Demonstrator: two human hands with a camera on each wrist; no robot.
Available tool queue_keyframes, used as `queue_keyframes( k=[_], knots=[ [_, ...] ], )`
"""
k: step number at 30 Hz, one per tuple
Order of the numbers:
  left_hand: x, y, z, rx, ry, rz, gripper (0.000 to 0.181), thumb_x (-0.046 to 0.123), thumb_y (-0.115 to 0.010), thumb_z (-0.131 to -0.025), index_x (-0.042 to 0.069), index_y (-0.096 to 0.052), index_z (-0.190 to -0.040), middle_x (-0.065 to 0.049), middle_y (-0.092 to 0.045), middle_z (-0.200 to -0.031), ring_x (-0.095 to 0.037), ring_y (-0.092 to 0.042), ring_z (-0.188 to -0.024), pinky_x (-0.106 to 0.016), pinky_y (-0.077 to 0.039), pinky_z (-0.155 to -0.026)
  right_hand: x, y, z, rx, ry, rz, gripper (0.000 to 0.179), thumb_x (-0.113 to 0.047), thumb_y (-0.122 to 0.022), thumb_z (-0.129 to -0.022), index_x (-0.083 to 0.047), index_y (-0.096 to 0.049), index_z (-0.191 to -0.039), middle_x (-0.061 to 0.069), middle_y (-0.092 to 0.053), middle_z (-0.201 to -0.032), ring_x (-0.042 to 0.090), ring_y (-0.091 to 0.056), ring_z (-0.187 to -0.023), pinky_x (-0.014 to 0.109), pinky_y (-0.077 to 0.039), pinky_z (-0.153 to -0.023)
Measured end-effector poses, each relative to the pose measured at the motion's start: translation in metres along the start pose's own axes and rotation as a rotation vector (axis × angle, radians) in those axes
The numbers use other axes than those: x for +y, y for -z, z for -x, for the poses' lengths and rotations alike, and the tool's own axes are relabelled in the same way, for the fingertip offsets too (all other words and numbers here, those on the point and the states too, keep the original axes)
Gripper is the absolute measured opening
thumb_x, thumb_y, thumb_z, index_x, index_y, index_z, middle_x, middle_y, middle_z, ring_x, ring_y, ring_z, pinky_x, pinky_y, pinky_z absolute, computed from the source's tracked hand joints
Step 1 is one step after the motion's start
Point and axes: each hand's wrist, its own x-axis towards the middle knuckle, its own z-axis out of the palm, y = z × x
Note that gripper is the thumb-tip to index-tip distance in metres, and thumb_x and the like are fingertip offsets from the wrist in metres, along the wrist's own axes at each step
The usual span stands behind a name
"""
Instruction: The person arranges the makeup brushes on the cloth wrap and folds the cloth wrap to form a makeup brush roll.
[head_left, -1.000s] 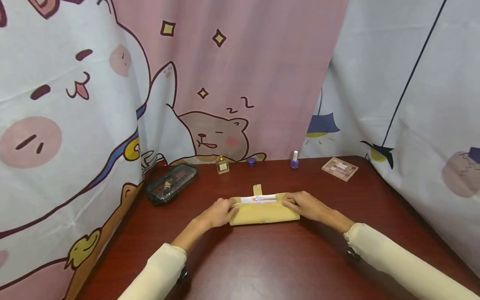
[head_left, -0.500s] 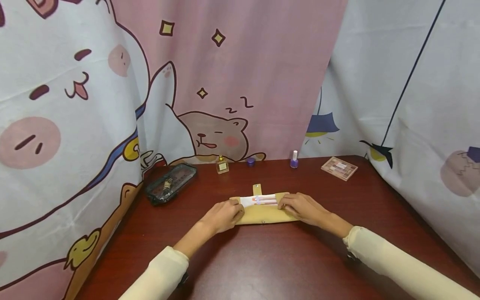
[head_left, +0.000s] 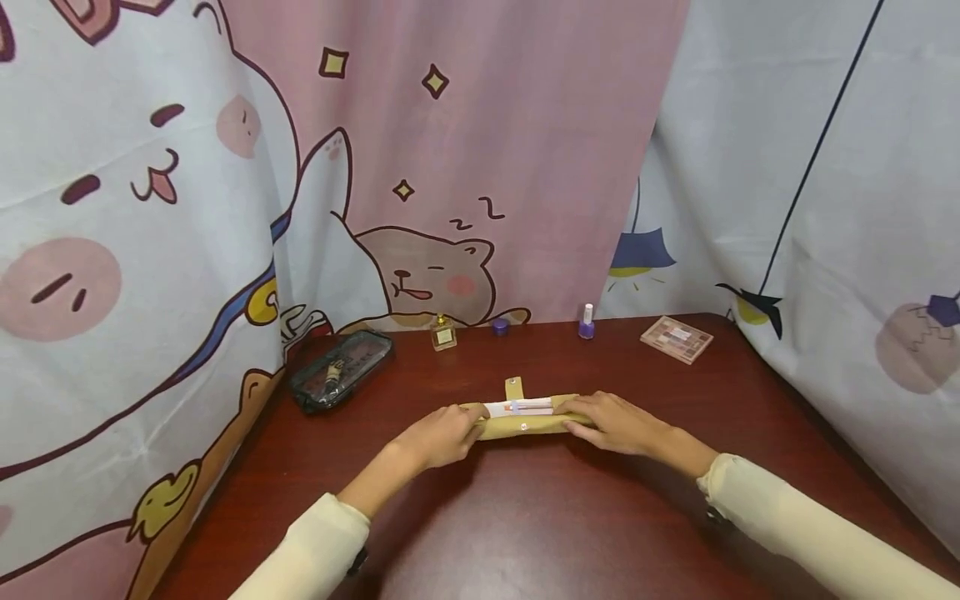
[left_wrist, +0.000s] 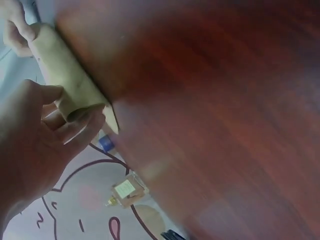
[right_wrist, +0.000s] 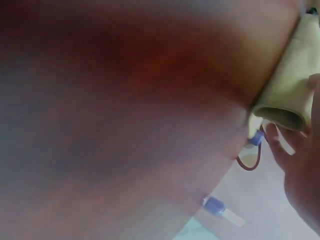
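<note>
A soft yellow-tan case [head_left: 498,430], partly rolled up, lies across the middle of the table with a snap tab [head_left: 513,387] sticking out at its far side. Through its long opening show a white lining and slim pinkish sticks [head_left: 534,407], too small to tell their kind. My left hand [head_left: 442,435] grips the case's left end, and my right hand [head_left: 618,422] grips its right end. In the left wrist view, the thumb and fingers of that hand close round the tube-like roll [left_wrist: 75,80]. The right wrist view shows the roll's hollow end [right_wrist: 281,118] beside my fingers.
Behind the case stand a perfume bottle [head_left: 444,333], a small purple jar [head_left: 500,327] and a purple nail polish bottle [head_left: 587,322]. A clear, dark-edged pouch [head_left: 360,358] lies at the back left, an eyeshadow palette [head_left: 677,339] at the back right. Printed curtains [head_left: 570,167] border the table.
The near edge of the case has been turned up and away from me, so its front face looks narrower and the snap stud sits higher. Both hands have shifted their hold on the ends.
</note>
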Motion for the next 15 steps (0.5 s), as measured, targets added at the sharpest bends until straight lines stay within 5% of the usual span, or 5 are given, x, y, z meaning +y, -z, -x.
queue_keyframes(
  k=[6,15],
  knots=[
    [-0.016,-0.001,-0.015,0.015,0.008,0.178,0.012,0.002,-0.053,-0.107,0.003,-0.064,-0.111,0.001,-0.053,-0.08,-0.008,-0.049,-0.07,-0.026,-0.047,-0.065,0.008,0.003,-0.02,-0.037,-0.101,-0.107,0.018,-0.023,-0.059,-0.108,-0.016,-0.073,-0.117,-0.009,-0.067,-0.105,0.005,-0.06,-0.089,0.036,-0.054,-0.081],
    [-0.033,-0.01,-0.036,0.014,0.061,0.032,0.019,0.007,-0.055,-0.106,0.002,-0.073,-0.111,-0.006,-0.066,-0.1,-0.018,-0.061,-0.09,-0.034,-0.053,-0.08,0.023,-0.004,-0.041,-0.096,-0.202,-0.182,0.019,-0.015,-0.066,-0.103,-0.007,-0.076,-0.118,0.003,-0.068,-0.11,0.017,-0.067,-0.099,0.041,-0.056,-0.086]
  ],
)
